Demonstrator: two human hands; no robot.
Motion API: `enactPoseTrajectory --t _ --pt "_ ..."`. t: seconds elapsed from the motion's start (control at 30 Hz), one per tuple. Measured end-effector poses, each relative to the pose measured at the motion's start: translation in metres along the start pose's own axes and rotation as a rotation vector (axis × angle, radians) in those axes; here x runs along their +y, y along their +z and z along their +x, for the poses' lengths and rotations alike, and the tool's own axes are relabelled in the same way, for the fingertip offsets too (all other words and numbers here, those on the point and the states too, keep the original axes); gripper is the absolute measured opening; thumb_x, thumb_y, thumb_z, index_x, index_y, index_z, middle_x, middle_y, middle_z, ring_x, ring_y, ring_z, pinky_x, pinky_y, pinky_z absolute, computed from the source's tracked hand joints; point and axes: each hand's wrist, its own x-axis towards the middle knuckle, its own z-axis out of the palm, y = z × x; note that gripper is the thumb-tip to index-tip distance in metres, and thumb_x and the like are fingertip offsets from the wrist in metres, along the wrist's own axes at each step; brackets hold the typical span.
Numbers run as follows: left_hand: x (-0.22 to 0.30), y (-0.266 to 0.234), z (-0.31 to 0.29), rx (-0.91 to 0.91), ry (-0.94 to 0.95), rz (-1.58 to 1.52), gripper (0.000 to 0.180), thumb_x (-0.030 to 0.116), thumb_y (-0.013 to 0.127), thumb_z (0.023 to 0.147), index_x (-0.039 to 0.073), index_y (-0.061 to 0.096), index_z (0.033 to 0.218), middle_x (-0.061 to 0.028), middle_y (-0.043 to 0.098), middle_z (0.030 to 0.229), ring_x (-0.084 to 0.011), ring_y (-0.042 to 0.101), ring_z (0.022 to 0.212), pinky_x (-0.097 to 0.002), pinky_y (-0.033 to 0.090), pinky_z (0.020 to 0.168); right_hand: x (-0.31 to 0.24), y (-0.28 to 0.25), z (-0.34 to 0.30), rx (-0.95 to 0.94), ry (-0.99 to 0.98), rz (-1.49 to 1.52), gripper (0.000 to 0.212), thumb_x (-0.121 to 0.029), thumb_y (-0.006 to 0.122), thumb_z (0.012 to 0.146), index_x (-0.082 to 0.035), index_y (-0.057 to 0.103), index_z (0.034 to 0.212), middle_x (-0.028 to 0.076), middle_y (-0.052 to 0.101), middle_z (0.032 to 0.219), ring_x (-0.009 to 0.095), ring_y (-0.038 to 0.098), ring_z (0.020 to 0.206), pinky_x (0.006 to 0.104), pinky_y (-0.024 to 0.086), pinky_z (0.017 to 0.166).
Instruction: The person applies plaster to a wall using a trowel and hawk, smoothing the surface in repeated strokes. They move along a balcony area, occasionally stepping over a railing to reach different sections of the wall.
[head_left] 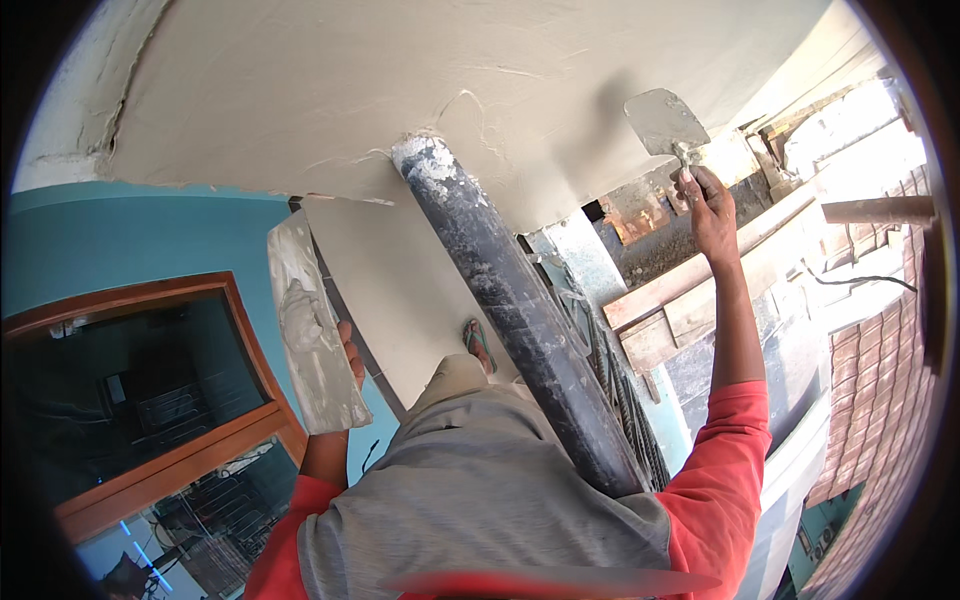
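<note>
My right hand (712,212), raised at the right, is closed round the handle of a trowel (665,120). Its broad blade is coated in grey plaster and points up in front of the smooth plastered surface (330,90), throwing a shadow on it. Low at the left, my left hand (350,355) grips a long plasterer's board (345,400) from behind; most of its fingers are hidden. A lump of wet plaster (302,312) sits on that board. Between my arms, a thick dark pipe (500,290) slants up to the plastered surface, its top end smeared white.
At the left stand a teal wall (140,235) and a wood-framed window (130,360). My sandalled foot (478,345) rests on the pale floor (400,270). Wooden planks (690,290), dark cables (625,410) and roof tiles (870,370) lie to the right.
</note>
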Motion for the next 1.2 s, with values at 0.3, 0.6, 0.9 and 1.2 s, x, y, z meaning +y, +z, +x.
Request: enactPoseTrajectory --t 0.3,0.6,0.9,1.2 --pt "0.012 -0.035 -0.003 0.038 -0.093 -0.105 0.03 0.032 0.059 0.109 0.003 0.055 0.117 -0.0058 0.051 0.091 -0.0177 0.054 0.061 -0.0321 0.045 0.051 -0.226 -0.057 -0.058 -0.306 -0.393 0.019 0.04 -0.03 0.055 0.108 0.0 0.061 0.082 0.006 0.056 0.076 0.016 0.054 0.07 0.0319 0.045 0.067" --pt "0.024 -0.061 0.014 -0.471 -0.345 -0.287 0.029 0.032 0.059 0.109 0.004 0.055 0.117 -0.0062 0.051 0.092 -0.0191 0.053 0.063 -0.0335 0.044 0.052 -0.37 0.065 -0.135 -0.821 -0.445 -0.316 0.037 -0.024 0.057 0.108 0.003 0.063 0.083 0.018 0.057 0.072 0.036 0.057 0.072 0.0462 0.045 0.071" --pt "0.061 -0.062 -0.015 -0.624 -0.388 -0.344 0.029 0.032 0.058 0.109 0.004 0.056 0.117 -0.0061 0.049 0.092 -0.0188 0.051 0.064 -0.0335 0.043 0.052 -0.378 0.219 -0.17 -1.008 -0.085 -0.139 0.04 -0.026 0.047 0.113 0.005 0.07 0.123 0.011 0.072 0.088 0.016 0.068 0.07 0.0289 0.055 0.062" --pt "0.111 -0.085 -0.018 -0.666 -0.394 -0.356 0.029 0.031 0.057 0.109 0.004 0.058 0.117 -0.0059 0.048 0.091 -0.0186 0.049 0.064 -0.0335 0.041 0.051 -0.36 0.221 -0.202 -0.905 -0.122 -0.371 0.041 -0.027 0.044 0.115 0.004 0.071 0.11 0.01 0.07 0.086 0.018 0.067 0.073 0.0343 0.057 0.072"
